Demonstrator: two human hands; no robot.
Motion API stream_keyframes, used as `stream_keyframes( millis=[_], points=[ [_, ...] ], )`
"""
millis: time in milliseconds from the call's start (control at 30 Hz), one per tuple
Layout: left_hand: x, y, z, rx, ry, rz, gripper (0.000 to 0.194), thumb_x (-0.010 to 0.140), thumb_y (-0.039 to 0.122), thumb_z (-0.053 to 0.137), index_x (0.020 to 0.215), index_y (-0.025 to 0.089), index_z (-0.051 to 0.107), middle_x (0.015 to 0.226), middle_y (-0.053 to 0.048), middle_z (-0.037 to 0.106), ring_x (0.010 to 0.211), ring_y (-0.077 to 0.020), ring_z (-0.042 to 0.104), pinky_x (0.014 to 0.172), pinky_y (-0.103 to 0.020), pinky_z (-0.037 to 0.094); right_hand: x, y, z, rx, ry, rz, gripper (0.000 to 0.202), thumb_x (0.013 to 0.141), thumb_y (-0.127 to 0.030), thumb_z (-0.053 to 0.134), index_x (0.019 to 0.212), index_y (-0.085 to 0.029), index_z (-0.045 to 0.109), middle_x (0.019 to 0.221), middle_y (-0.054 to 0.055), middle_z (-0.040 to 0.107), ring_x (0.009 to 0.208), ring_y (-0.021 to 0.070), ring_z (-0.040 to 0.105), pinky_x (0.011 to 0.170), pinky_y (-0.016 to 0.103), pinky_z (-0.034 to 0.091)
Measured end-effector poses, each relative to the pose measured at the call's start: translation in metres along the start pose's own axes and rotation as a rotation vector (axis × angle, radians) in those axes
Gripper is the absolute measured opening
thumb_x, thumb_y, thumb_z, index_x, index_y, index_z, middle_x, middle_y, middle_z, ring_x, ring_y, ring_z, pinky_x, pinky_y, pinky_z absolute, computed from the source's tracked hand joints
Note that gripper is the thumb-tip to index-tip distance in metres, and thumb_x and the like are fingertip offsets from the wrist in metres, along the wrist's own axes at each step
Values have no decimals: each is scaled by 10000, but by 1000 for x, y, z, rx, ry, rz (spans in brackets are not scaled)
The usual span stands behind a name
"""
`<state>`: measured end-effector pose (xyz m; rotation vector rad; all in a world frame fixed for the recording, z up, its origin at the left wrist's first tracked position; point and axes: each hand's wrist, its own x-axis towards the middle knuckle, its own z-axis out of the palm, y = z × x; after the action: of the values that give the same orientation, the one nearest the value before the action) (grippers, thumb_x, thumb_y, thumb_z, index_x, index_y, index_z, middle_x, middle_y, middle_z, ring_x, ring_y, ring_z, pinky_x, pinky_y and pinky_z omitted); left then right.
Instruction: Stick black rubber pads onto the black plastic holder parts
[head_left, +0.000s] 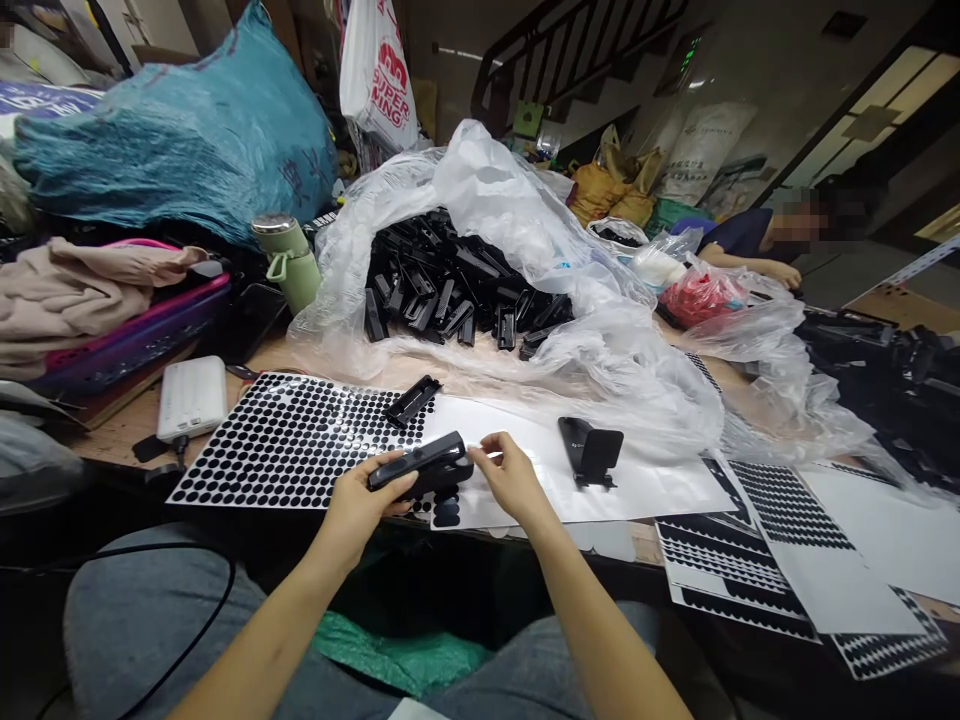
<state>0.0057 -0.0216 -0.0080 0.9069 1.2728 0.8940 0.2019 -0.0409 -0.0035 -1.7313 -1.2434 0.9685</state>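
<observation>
My left hand [367, 497] grips a glossy black plastic part [420, 462], long and boxy, held tilted over the table. At its right end, the thumb and fingertips of my right hand [511, 475] are pinched together; whatever they hold is too small to make out. Below the part lies a white sheet of round black stickers [277, 440], its right portion bare backing with a few dots near the front edge. Another black plastic part [413, 401] rests on the sheet. To the right, a black phone stand [591, 450] stands unfolded on the white backing.
Behind the sheet, a clear plastic bag [487, 165] spills many black parts [442, 290]. At left are a white power bank [192, 398] with a cable and a green bottle [289, 262]. More sticker sheets [795, 520] overhang the right table edge. Another person [750, 240] sits farther right.
</observation>
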Motion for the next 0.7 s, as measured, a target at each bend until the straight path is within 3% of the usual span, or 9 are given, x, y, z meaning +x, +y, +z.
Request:
stream_keyframes(
  millis=[100, 200, 300, 400, 467, 500, 600, 667, 700],
  points=[
    [3, 5, -4, -120, -12, -44, 433, 597, 282, 749, 985, 159, 603, 962, -70, 630, 762, -180, 636, 547, -251, 556, -3, -1, 17, 212, -218, 27, 459, 654, -488, 634, 1006, -211, 535, 947, 37, 583, 733, 154, 564, 634, 295, 450],
    [2, 7, -11, -154, -52, -44, 424, 619, 303, 731, 1000, 174, 598, 951, -61, 635, 762, -186, 632, 555, -273, 552, -7, 3, 21, 432, -298, 57, 403, 605, -423, 695, 917, -196, 579, 882, 19, 594, 739, 150, 569, 668, 292, 463],
    [-7, 9, -26, -45, -86, 51, 439, 616, 297, 730, 1025, 200, 606, 970, -43, 641, 832, -199, 622, 681, -310, 543, -11, 12, -4, 404, -208, 33, 335, 568, -369, 734, 822, -187, 614, 813, 4, 604, 748, 151, 558, 724, 294, 444],
    [-24, 10, -40, 240, -350, 49, 462, 598, 267, 737, 1045, 221, 630, 1022, -53, 647, 923, -241, 605, 792, -341, 502, -20, 19, -42, 290, -33, 21, 318, 587, -360, 729, 834, -191, 623, 811, 7, 605, 783, 162, 551, 748, 298, 424],
    [-35, 9, -40, 378, -515, 45, 589, 571, 257, 750, 1138, 262, 588, 1159, -63, 596, 1063, -279, 540, 867, -362, 457, -29, 18, -54, 270, -30, 22, 315, 603, -349, 724, 857, -196, 618, 842, 11, 604, 809, 164, 548, 754, 292, 421],
    [-39, 8, -37, 399, -535, 68, 667, 571, 258, 749, 1202, 286, 535, 1236, -63, 546, 1135, -286, 486, 905, -370, 428, -34, 16, -54, 276, -70, 22, 314, 610, -342, 722, 868, -200, 615, 859, 12, 603, 819, 163, 548, 755, 288, 422],
    [-39, 3, -23, 297, -445, 129, 773, 651, 287, 694, 1339, 309, 342, 1259, -79, 516, 1146, -260, 478, 923, -384, 405, -42, 9, -29, 313, -256, 9, 313, 635, -337, 706, 900, -210, 601, 907, 15, 606, 852, 165, 554, 764, 285, 431],
    [-31, -3, -18, 186, -392, 81, 662, 704, 314, 646, 1311, 241, 391, 1040, -82, 629, 963, -230, 592, 853, -381, 451, -37, 6, -2, 295, -312, -17, 317, 678, -355, 664, 951, -216, 583, 963, 28, 599, 897, 172, 553, 773, 290, 438],
    [-25, -6, -18, 145, -351, 54, 591, 704, 326, 644, 1252, 199, 462, 909, -68, 655, 859, -214, 621, 814, -375, 470, -31, 4, 13, 249, -281, -38, 304, 712, -362, 627, 972, -215, 574, 991, 38, 590, 916, 174, 548, 775, 293, 440]
  ],
)
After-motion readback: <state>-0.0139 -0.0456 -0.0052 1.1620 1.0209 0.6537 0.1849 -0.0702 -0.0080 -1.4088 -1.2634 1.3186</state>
